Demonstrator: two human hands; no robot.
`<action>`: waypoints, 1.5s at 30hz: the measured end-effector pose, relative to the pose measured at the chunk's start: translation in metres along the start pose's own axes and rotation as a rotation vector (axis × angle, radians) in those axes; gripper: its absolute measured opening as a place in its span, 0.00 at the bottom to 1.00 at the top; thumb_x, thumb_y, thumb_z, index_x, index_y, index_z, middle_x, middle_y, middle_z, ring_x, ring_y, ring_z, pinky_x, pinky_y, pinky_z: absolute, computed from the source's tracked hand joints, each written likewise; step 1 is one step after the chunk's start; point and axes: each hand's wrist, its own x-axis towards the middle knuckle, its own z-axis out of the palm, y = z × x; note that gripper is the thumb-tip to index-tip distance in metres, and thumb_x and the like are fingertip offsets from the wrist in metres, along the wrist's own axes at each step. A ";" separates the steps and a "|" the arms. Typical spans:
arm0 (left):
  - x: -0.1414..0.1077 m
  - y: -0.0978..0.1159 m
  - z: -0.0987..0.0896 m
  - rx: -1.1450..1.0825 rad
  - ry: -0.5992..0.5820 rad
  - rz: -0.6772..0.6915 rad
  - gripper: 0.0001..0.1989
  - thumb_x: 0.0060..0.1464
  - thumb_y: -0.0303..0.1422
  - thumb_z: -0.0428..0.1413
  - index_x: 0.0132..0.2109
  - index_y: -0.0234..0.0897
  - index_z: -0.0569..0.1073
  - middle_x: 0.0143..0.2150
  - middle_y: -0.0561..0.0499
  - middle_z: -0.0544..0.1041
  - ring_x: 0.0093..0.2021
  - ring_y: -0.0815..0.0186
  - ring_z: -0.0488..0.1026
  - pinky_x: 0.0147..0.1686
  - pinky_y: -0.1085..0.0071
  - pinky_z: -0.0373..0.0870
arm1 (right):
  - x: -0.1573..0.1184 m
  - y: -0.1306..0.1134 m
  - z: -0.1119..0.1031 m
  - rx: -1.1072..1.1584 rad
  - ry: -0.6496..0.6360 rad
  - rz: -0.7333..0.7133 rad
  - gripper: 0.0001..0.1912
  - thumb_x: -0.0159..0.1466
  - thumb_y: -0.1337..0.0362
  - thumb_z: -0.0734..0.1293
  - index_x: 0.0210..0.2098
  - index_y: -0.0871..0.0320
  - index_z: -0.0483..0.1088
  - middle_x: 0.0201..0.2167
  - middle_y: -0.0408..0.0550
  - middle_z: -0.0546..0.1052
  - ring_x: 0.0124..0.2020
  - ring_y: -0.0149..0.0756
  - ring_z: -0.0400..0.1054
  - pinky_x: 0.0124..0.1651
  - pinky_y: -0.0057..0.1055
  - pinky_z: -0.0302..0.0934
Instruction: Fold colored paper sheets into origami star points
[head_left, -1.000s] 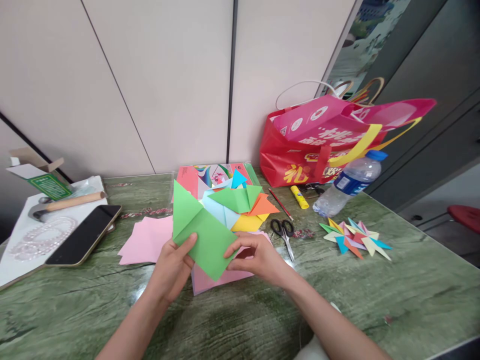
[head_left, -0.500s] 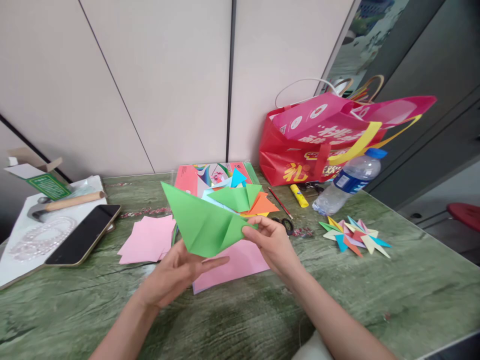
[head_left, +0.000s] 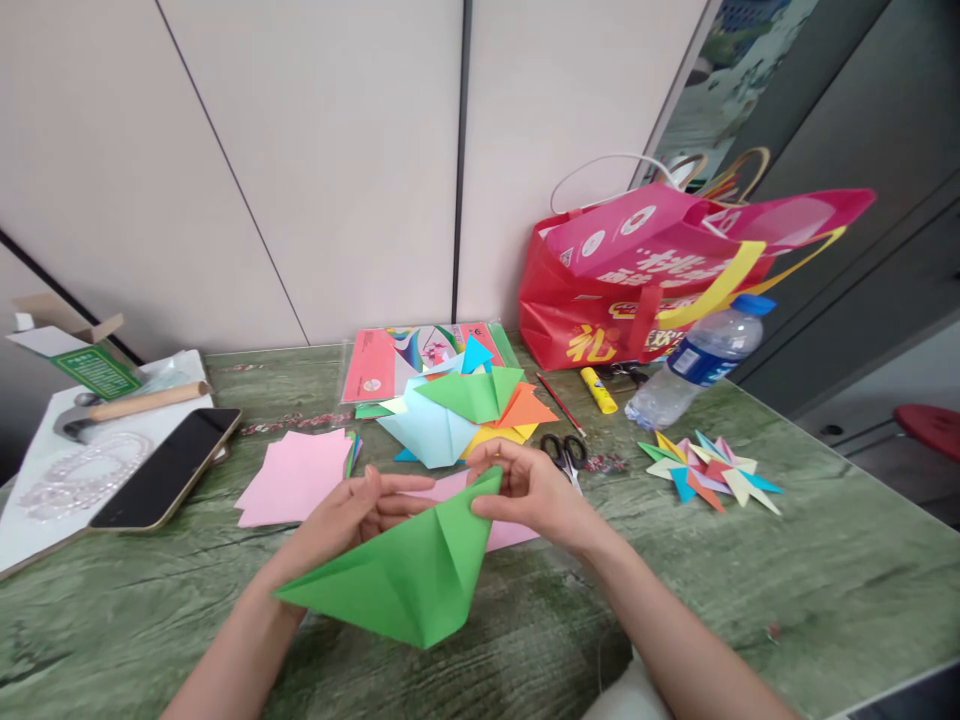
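A folded piece of green paper (head_left: 412, 580) with a long point at the left is held in the air over the table. My right hand (head_left: 529, 490) pinches its upper right corner between thumb and fingers. Behind the paper's upper edge is my left hand (head_left: 352, 510), its fingers stretched toward the right and not closed round the sheet; whether they touch it I cannot tell. A pink sheet (head_left: 514, 536) lies on the table beneath, partly covered by my hands. Farther back rests a pile of folded papers, with a light blue one (head_left: 431, 425) and an orange one (head_left: 525, 404).
Pink square sheets (head_left: 296, 478) lie at left, near a phone (head_left: 169, 470) and a hammer (head_left: 142, 402). Black-handled scissors (head_left: 564, 453), a yellow glue stick (head_left: 598, 391), a tilted water bottle (head_left: 694, 365), folded paper stars (head_left: 709, 470) and a red bag (head_left: 585, 310) are at right.
The green paper has come down toward me and turned, its long point now aimed lower left. My left hand has moved from under its lower edge to behind it. The right hand keeps its pinch.
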 end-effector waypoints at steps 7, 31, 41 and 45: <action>0.000 -0.015 0.021 0.426 -0.055 0.014 0.16 0.46 0.40 0.60 0.39 0.32 0.76 0.30 0.49 0.76 0.29 0.66 0.70 0.28 0.73 0.62 | 0.004 0.006 0.005 0.004 0.098 0.015 0.27 0.45 0.68 0.74 0.43 0.56 0.63 0.23 0.37 0.71 0.24 0.26 0.64 0.29 0.26 0.58; 0.008 -0.022 0.033 0.753 0.184 0.070 0.15 0.46 0.42 0.53 0.22 0.34 0.66 0.18 0.58 0.54 0.20 0.72 0.50 0.18 0.74 0.43 | 0.005 0.012 0.013 -0.016 0.153 0.091 0.30 0.42 0.70 0.75 0.43 0.59 0.64 0.22 0.38 0.74 0.22 0.28 0.66 0.29 0.26 0.59; 0.007 -0.021 0.035 0.747 0.147 0.099 0.15 0.47 0.40 0.51 0.20 0.36 0.62 0.19 0.58 0.53 0.20 0.73 0.50 0.19 0.74 0.44 | 0.005 0.011 0.013 -0.009 0.168 0.097 0.30 0.40 0.69 0.76 0.43 0.59 0.64 0.22 0.38 0.74 0.22 0.29 0.67 0.29 0.27 0.59; 0.005 -0.021 0.035 0.739 0.148 0.108 0.15 0.47 0.40 0.52 0.20 0.36 0.61 0.19 0.58 0.53 0.20 0.73 0.50 0.19 0.74 0.44 | 0.005 0.011 0.012 -0.024 0.168 0.095 0.31 0.40 0.69 0.76 0.43 0.59 0.64 0.21 0.38 0.74 0.22 0.28 0.67 0.28 0.26 0.59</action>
